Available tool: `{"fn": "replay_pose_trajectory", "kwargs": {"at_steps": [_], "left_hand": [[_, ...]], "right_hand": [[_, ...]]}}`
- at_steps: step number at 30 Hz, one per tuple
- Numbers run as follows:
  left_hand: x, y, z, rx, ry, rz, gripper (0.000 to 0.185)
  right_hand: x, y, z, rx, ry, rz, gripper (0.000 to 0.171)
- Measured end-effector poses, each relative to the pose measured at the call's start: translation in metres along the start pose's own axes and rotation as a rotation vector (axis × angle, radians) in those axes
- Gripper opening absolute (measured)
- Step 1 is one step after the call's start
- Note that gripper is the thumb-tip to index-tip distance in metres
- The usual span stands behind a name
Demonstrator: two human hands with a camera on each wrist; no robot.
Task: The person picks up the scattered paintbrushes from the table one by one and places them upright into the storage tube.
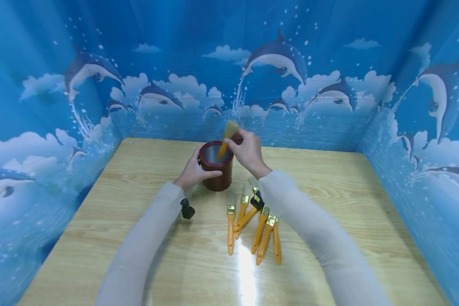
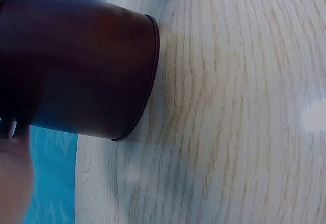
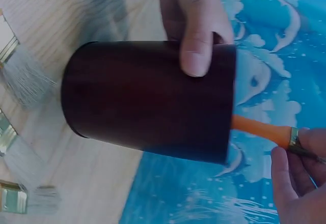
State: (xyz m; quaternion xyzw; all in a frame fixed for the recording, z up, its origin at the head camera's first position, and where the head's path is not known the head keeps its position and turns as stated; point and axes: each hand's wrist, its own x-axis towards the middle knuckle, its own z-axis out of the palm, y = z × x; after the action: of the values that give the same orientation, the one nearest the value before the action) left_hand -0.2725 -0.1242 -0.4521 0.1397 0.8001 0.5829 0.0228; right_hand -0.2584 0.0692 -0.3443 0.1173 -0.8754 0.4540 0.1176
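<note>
Left hand [image 1: 193,172] grips the dark red cup [image 1: 216,168] mid-frame, fingers wrapped round it. Right hand [image 1: 247,152] pinches a paintbrush [image 1: 226,138] sticking into it. No readable labels on either.

Both arms reach forward over the table [image 1: 137,272] in pale sleeves. The left hand [image 1: 193,172] curls around the side of the dark red cup [image 1: 216,168], thumb on its wall. The right hand [image 1: 247,152] is above the cup's rim, its fingers pinching a brush [image 1: 227,138].
</note>
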Motion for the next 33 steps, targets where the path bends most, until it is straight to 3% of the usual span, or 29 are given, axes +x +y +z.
{"fn": "replay_pose_trajectory", "kwargs": {"at_steps": [10, 23, 33], "left_hand": [[0.001, -0.002, 0.001, -0.012, -0.006, -0.001, 0.104], [0.001, -0.002, 0.000, -0.011, -0.013, -0.017, 0.104], [0.000, 0.000, 0.000, -0.010, -0.015, -0.028, 0.102]], "right_hand": [[0.001, 0.009, 0.018, -0.141, -0.084, 0.056, 0.021], [-0.012, 0.030, -0.003, 0.009, -0.068, 0.113, 0.027], [-0.036, 0.063, -0.033, 0.038, -0.110, 0.269, 0.034]]}}
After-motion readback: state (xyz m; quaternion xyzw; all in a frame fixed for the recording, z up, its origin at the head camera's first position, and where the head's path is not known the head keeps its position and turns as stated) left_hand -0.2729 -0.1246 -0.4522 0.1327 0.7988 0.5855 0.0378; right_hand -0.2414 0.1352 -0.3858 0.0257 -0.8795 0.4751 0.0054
